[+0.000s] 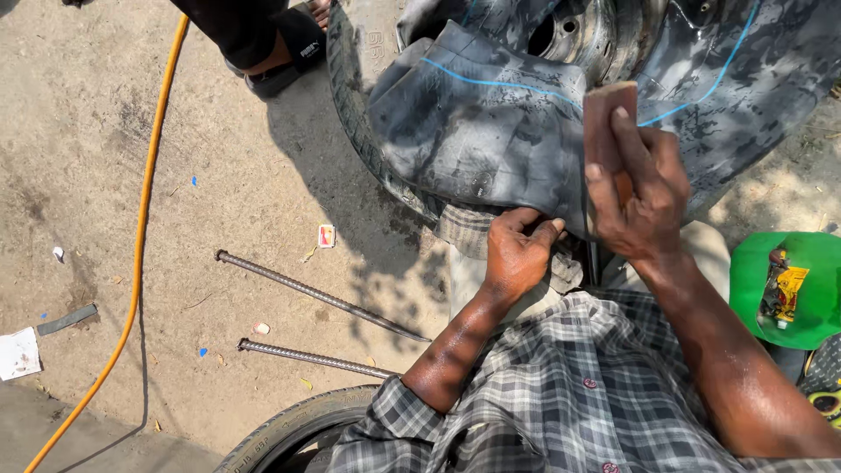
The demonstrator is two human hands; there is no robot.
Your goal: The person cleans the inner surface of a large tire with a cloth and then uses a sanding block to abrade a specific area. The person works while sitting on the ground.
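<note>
Tyre and rim [350,96]: lay on the dirt ahead of the person; steel rim partly in view at top, much of it covered.
Inner tube [473,123]: black, blue line along it, draped out of the tyre and pulled toward the lap; its lower edge rested on the knee.
Right hand [635,188]: fingers wrapped firmly round a reddish-brown block [604,127], its face pressed against the tube's surface.
Left hand [517,254]: closed on the tube's lower fold, pinning it against the knee; the two hands were near each other but apart.
Step in hand: judged to be rubbing a patch of the tube with the block, probably roughening it.
Next move: would call for a steady left-hand hold so the rubber stayed taut under the block, and strokes kept to one spot.
Steel rods [315,298]: two, ribbed, lay on the ground to the left, untouched.
Yellow hose [140,245]: ran across the dirt at far left.
Green lid [753,280]: at right, with a small sachet on it.
Hidden: the rubbed spot sat under the block; any puncture could not be made out. Block's working face unseen. A bystander's sandalled foot [280,61] was cut off at top.
</note>
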